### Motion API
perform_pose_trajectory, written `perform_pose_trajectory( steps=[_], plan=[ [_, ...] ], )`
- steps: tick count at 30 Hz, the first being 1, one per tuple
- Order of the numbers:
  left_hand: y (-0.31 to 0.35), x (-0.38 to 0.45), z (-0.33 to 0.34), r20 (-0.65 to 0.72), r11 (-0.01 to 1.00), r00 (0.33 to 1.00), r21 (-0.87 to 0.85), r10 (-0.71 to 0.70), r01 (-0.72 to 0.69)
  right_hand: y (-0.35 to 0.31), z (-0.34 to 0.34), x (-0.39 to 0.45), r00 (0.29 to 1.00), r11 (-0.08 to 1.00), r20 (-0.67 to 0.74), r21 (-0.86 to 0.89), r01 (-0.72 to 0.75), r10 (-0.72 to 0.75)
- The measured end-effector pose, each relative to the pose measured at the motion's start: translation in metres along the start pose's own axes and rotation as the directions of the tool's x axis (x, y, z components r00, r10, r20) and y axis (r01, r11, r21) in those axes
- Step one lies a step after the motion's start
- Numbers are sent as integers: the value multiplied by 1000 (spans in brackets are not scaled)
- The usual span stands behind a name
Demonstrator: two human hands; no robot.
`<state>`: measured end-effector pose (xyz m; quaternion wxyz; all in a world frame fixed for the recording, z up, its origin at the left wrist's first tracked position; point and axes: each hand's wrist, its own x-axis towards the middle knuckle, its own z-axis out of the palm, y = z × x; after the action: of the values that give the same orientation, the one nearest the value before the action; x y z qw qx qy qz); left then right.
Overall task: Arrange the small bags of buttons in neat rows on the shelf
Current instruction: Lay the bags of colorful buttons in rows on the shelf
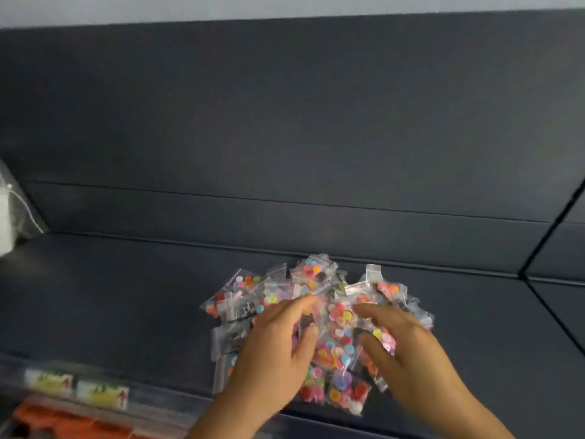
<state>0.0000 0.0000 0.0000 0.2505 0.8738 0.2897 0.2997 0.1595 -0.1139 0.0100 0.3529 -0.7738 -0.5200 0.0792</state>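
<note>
1. The shelf (pixel 110 296) is dark grey, matte and flat, with a back panel of the same colour split by one thin horizontal seam.
2. The bags of buttons (pixel 316 312) are small clear zip pouches, glossy and crinkled, most with a thin red strip at the mouth. They hold round flat buttons in pink, yellow, blue, orange and red; a few bags at the left of the pile hold dark contents instead.
3. Count: one loose overlapping pile right of centre on the shelf, running from the back seam to the front edge. The exact number of bags cannot be told; there are well over a dozen. No row is formed.
4. Left hand (pixel 278 346): it rests on the left-centre of the pile, fingers bent and slightly spread, thumb and forefinger tips touching bags. Whether they pinch one cannot be told, since the frame is blurred.
5. Right hand (pixel 408 353): it lies on the right of the pile, fingers curved over bags and thumb reaching toward the centre. The grip is likewise uncertain.
6. One bag of pastel buttons (pixel 340 318) stands between the two thumbs.
7. At the left edge is one clear packet (pixel 12 201) with white contents. At the lower left are two pale labels (pixel 76 386) above orange items (pixel 57 421), all blurred.
</note>
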Motion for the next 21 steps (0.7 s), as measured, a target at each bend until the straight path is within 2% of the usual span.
perform_pose_trajectory(
  steps=[2,8,12,16,21],
  plan=[
    [-6,19,7,71,998,997,57,-22,18,6,5,17,999,998,33,-60,-1,3],
    [-22,54,51,160,982,984,183,-82,52,35,28,50,989,972,12,-188,-141,146],
    [-27,66,76,220,927,970,374,-99,10,45,38,58,970,954,11,-184,-237,243],
    [-30,67,89,200,884,976,467,-90,-14,51,46,58,953,941,22,-166,-294,302],
    [-33,69,90,139,916,988,400,-73,12,54,50,60,943,939,-33,-93,-332,330]
  ],
)
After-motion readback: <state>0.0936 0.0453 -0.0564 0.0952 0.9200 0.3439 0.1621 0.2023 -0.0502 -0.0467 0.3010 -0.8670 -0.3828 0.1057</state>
